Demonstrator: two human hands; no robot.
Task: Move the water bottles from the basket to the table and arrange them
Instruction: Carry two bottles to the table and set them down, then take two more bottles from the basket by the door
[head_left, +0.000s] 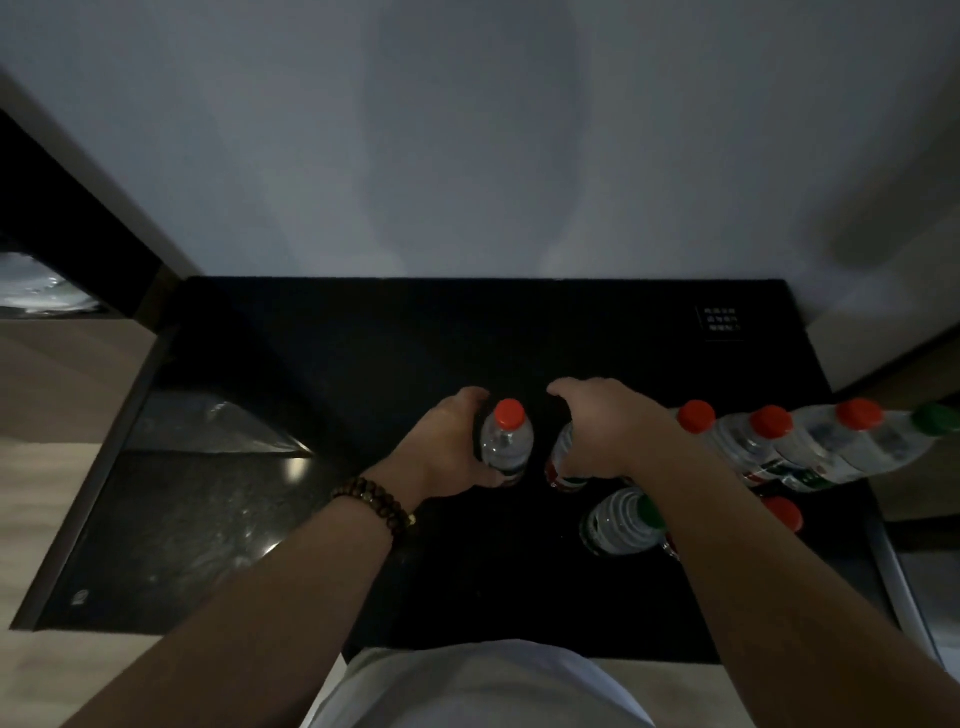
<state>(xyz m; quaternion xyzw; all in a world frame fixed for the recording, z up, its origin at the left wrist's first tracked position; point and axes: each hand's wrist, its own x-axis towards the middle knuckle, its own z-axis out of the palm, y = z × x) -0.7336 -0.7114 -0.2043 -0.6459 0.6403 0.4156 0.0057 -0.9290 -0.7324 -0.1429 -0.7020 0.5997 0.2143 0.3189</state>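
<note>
On the black table (363, 353) my left hand (452, 447) is wrapped around an upright clear water bottle with a red cap (508, 441). Just to its right, my right hand (602, 426) covers the top of a second bottle (563, 462); its cap is hidden under my palm. A row of red-capped bottles (753, 447) runs along the right side and ends with a green-capped one (935, 418). Another green-capped bottle (623, 519) stands nearer me, partly behind my right forearm. No basket is in view.
A white wall (467, 156) rises directly behind the table. A small black sign with white text (721, 322) sits at the table's back right corner. Left of the table, a lower glossy dark surface (182, 519) reflects light. The scene is dim.
</note>
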